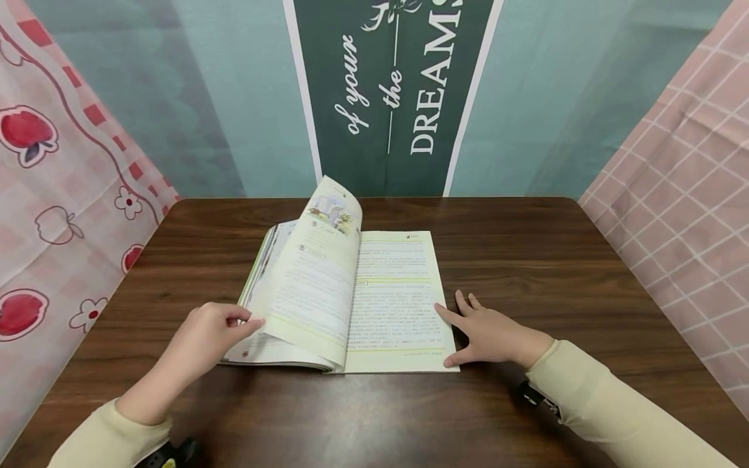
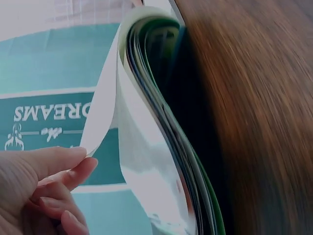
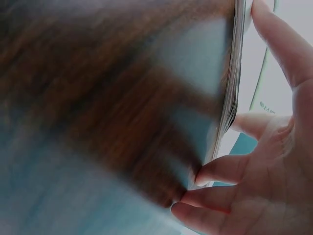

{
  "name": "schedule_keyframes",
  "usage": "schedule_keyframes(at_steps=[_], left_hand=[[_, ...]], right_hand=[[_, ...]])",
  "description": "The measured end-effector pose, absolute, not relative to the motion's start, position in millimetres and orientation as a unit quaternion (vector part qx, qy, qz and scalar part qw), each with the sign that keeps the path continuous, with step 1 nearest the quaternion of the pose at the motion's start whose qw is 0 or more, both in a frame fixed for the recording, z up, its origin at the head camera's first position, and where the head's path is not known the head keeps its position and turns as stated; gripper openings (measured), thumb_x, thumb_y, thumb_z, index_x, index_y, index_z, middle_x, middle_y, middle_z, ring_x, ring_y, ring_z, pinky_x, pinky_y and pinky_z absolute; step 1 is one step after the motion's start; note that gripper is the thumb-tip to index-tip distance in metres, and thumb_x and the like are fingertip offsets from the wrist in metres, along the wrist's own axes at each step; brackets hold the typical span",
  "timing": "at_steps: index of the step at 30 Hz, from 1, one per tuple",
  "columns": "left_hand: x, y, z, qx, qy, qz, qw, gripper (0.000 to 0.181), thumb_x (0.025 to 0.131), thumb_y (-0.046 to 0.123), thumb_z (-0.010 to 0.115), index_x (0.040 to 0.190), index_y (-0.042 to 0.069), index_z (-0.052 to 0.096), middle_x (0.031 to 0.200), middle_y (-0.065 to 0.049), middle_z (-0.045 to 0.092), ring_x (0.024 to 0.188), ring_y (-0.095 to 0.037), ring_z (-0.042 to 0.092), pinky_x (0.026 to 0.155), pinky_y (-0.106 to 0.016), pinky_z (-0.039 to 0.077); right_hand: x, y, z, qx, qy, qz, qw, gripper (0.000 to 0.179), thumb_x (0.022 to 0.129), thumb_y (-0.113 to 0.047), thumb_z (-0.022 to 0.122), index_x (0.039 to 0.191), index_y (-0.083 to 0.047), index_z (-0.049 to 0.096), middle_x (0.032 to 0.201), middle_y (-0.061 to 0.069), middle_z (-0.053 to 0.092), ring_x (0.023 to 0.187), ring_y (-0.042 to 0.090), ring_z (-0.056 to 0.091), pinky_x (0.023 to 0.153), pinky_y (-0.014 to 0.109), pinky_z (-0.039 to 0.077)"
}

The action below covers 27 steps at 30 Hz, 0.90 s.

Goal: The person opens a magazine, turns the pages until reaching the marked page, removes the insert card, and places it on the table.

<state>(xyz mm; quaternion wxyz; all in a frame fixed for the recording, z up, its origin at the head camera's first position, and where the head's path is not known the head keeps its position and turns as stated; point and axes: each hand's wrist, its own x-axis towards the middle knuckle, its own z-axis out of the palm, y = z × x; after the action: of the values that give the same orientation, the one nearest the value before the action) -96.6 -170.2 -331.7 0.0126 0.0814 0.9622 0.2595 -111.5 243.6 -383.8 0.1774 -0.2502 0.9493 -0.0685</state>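
Note:
An open book (image 1: pixel 394 305) lies on the wooden table, with printed text on its right page. My left hand (image 1: pixel 213 338) pinches the lower outer corner of a lifted page (image 1: pixel 313 286), which curves up over the left half and shows a small coloured picture near its top. In the left wrist view, thumb and forefinger hold that page (image 2: pixel 105 98) apart from the stack of pages beneath. My right hand (image 1: pixel 488 335) rests with spread fingers at the book's right edge, thumb and forefinger touching the page margin. The right wrist view has the fingers along the page edges (image 3: pixel 234 73).
The dark wooden table (image 1: pixel 526 260) extends around the book on all sides. Behind its far edge hangs a teal cloth (image 1: pixel 251 97) with white lettering. A fruit-patterned cloth (image 1: pixel 58 195) hangs at the left and a pink checked cloth (image 1: pixel 684 195) at the right.

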Motion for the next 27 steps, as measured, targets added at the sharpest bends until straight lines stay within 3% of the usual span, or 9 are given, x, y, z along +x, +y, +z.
schedule_keyframes(at_steps=[10,17,20,23,24,27], left_hand=[[-91,-201,-331,0.073,0.971,0.226,0.038,0.024,0.076,0.038,0.059,0.07,0.015,0.063,0.05,0.007,0.036,0.047,-0.008,0.032,0.045,-0.025,0.027],[-91,-207,-338,0.067,0.972,0.207,0.091,0.031,0.076,0.042,0.058,0.059,0.017,0.056,0.049,0.008,0.033,0.047,-0.008,0.031,0.044,-0.025,0.025],[-91,-207,-341,0.056,0.972,0.197,0.117,0.028,0.075,0.045,0.058,0.069,0.018,0.063,0.054,0.005,0.045,0.051,-0.01,0.037,0.046,-0.027,0.028],[-92,-206,-343,0.053,0.975,0.175,0.128,0.036,0.073,0.048,0.057,0.086,0.015,0.067,0.071,-0.001,0.059,0.059,-0.013,0.048,0.047,-0.032,0.035],[-92,-206,-343,0.05,0.976,0.168,0.131,0.04,0.073,0.049,0.057,0.091,0.014,0.066,0.076,-0.002,0.061,0.061,-0.013,0.049,0.047,-0.033,0.035],[-92,-203,-344,0.046,0.98,0.144,0.127,0.046,0.073,0.049,0.057,0.101,0.012,0.064,0.07,-0.003,0.06,0.057,-0.014,0.048,0.042,-0.033,0.034]], right_hand=[[-117,239,-383,-0.234,0.962,-0.061,0.127,0.077,0.069,-0.065,0.045,0.128,-0.018,0.038,0.125,0.031,0.031,0.11,0.045,0.033,0.077,0.049,0.038],[-119,242,-382,-0.254,0.961,-0.051,0.092,0.045,0.085,-0.033,0.049,0.125,-0.016,0.043,0.119,0.03,0.038,0.104,0.043,0.041,0.069,0.046,0.042],[-119,243,-383,-0.258,0.96,-0.053,0.089,0.04,0.087,-0.027,0.046,0.125,-0.016,0.043,0.119,0.031,0.039,0.102,0.043,0.042,0.065,0.045,0.043],[-119,244,-384,-0.258,0.96,-0.061,0.094,0.039,0.089,-0.031,0.041,0.125,-0.015,0.043,0.119,0.031,0.038,0.102,0.045,0.041,0.068,0.046,0.042],[-119,244,-383,-0.255,0.96,-0.067,0.097,0.04,0.09,-0.033,0.039,0.125,-0.015,0.044,0.119,0.031,0.038,0.103,0.045,0.041,0.069,0.047,0.042],[-120,243,-383,-0.246,0.96,-0.084,0.109,0.043,0.09,-0.038,0.035,0.124,-0.015,0.045,0.119,0.032,0.037,0.104,0.046,0.039,0.075,0.05,0.038]])
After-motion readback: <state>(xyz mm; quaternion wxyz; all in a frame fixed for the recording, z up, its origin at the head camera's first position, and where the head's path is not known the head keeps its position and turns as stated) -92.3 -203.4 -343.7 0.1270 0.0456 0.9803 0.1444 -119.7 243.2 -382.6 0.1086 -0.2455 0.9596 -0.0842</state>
